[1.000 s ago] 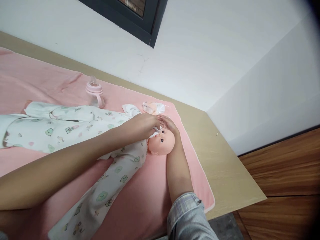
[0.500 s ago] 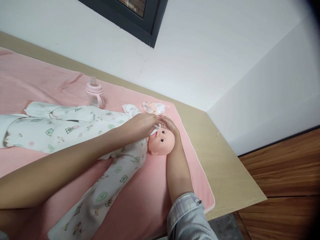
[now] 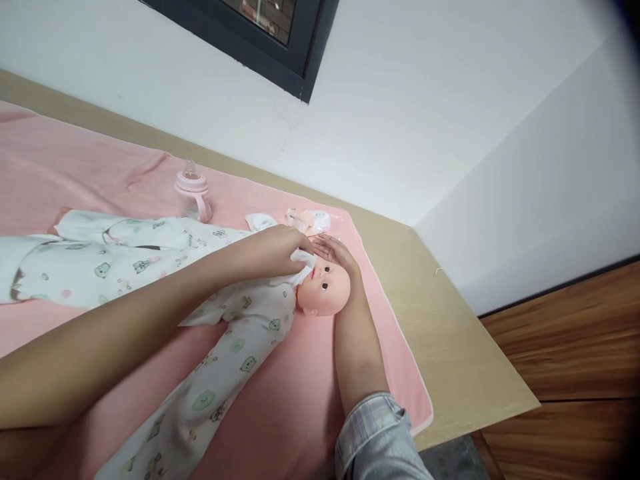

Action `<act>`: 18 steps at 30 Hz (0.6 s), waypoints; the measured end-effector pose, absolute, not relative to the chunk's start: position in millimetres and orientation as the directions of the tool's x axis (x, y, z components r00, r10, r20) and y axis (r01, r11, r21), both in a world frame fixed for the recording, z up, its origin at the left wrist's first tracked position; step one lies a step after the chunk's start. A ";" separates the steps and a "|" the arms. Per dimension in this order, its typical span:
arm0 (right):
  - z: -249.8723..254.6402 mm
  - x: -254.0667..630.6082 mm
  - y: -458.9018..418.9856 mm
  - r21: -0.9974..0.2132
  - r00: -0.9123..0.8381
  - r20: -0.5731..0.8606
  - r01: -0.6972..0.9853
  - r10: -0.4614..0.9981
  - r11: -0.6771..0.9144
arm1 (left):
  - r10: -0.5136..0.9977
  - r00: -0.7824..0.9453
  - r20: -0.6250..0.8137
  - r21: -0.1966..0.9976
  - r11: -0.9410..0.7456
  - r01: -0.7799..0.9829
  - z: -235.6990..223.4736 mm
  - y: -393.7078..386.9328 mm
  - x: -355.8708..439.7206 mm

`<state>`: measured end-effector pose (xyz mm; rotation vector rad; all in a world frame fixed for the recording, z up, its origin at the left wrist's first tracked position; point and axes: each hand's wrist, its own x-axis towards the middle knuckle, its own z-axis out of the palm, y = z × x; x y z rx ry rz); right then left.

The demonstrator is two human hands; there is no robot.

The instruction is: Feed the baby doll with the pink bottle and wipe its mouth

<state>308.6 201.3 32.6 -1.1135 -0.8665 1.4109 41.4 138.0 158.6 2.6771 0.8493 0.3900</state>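
Observation:
A bald baby doll (image 3: 327,291) lies on its back, dressed in a white outfit printed with green bears. My left hand (image 3: 280,250) reaches across the doll's chest, its fingers closed on a white tissue (image 3: 303,260) beside the doll's mouth and chin. The tissue's lower part spreads over the neck of the outfit. My right hand (image 3: 337,252) curves round the top of the doll's head, its wrist against the head. Its fingers are stretched out at the far side of the face and hold nothing visible.
A pink blanket (image 3: 300,393) lies under the doll on a wooden table (image 3: 400,267). Beyond the body stands a pink-topped baby bottle (image 3: 193,195). A small clear plastic packet (image 3: 307,220) lies past my hands. The white wall borders the table's far edge.
My left hand has drawn slightly left, away from the doll's mouth, and more of the tissue now shows. My right hand stays by the head. The view has shifted a little.

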 end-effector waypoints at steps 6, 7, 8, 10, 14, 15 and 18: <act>24.9 313.4 206.7 -0.936 0.016 -0.129 -0.332 0.992 -0.116 | 0.583 0.809 0.080 0.467 -0.739 0.486 160.7 135.0 42.9; 24.9 313.3 206.6 -0.935 0.022 -0.133 -0.336 0.991 -0.118 | 0.586 0.807 0.074 0.473 -0.733 0.489 161.2 133.7 43.9; 25.5 312.8 206.2 -0.933 0.030 -0.140 -0.338 0.990 -0.122 | 0.589 0.805 0.066 0.474 -0.729 0.495 161.4 132.4 44.8; 27.9 311.3 204.5 -0.930 0.038 -0.157 -0.341 0.987 -0.135 | 0.595 0.802 0.051 0.465 -0.725 0.509 160.7 130.8 46.6; 31.6 309.1 202.2 -0.933 0.034 -0.168 -0.328 0.985 -0.148 | 0.574 0.815 0.076 0.432 -0.756 0.492 155.1 132.4 49.0; 31.2 309.3 202.5 -0.935 0.033 -0.167 -0.324 0.985 -0.147 | 0.571 0.817 0.083 0.431 -0.759 0.487 153.9 133.3 49.1; 26.5 311.7 205.4 -0.937 0.024 -0.141 -0.328 0.990 -0.125 | 0.582 0.809 0.086 0.448 -0.747 0.490 152.7 135.3 48.1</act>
